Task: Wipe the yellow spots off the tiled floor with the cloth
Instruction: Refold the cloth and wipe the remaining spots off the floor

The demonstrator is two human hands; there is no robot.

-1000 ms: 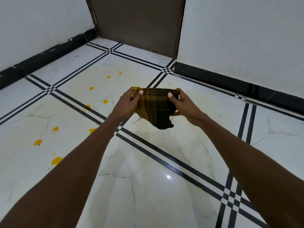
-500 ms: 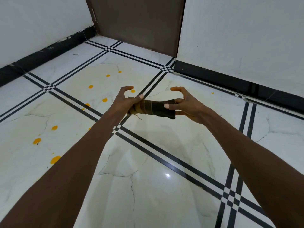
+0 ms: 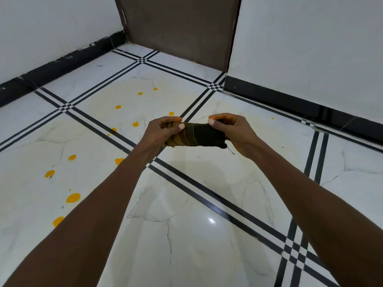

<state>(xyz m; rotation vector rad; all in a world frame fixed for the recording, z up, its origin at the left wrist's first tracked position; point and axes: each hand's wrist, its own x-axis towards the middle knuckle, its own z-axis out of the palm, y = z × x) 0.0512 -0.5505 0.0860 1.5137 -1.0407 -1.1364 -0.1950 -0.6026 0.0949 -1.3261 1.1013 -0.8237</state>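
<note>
Both hands pinch the cloth (image 3: pixel 199 136) by its ends: the left hand (image 3: pixel 163 131) clamps the striped, lighter end between thumb and curled fingers, and the right hand (image 3: pixel 234 132) nips the dark end the same way, its other fingers loosely bent. Held so, the cloth is a folded, compact band stretched between the hands in the air, well above the floor (image 3: pixel 186 235). Its long axis runs left to right, roughly level, with a loose thread trailing from the right end. The two-ended hold looks like folding it into a pad thick enough to wipe with. No wiping has begun, by the look of it: the yellow spots (image 3: pixel 72 197) lie scattered over the tiles to the left, from the near left edge back toward the far corner by the door (image 3: pixel 178 27), and one tiny spot sits apart near the right skirting.
</note>
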